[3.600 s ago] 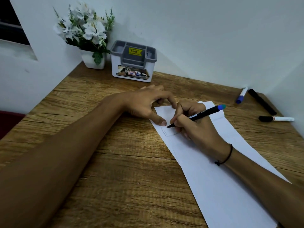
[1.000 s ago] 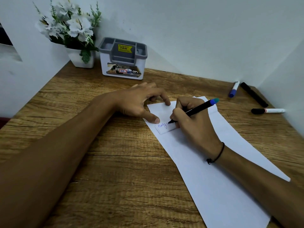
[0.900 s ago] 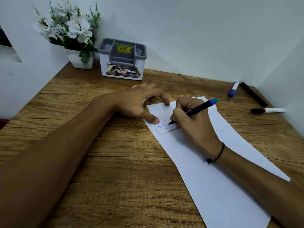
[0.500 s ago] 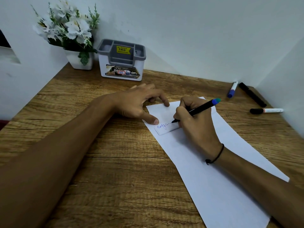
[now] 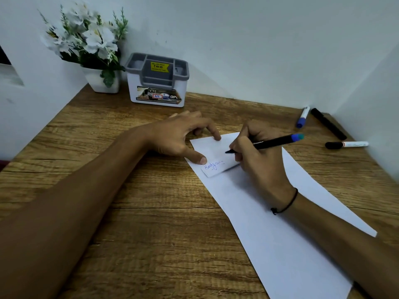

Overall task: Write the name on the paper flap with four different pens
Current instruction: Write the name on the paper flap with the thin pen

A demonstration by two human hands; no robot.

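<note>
Since the earliest frame, blue handwriting had appeared along the near edge of the small folded white paper flap [image 5: 216, 157], and the pen tip, which half a second ago touched the end of the word, had lifted just above and beyond it. The right hand [image 5: 257, 160] was closed around the slim black pen with a blue-green cap end [image 5: 264, 144], pinched low near its tip, barrel slanting away to the right. Just left of that grip, the left hand [image 5: 183, 137] gripped nothing; its thumb and forefinger pressed the flap flat on the long white paper sheet [image 5: 280, 234].

The first of four writings looked finished, though the script was too small to read with certainty. The next move probably called for setting this pen down and reaching well right of the grip, where a white blue-capped marker [image 5: 302, 117], an all-black marker [image 5: 328, 124] and a white black-capped marker [image 5: 347, 144] lay on the wooden desk [image 5: 151, 223].
</note>
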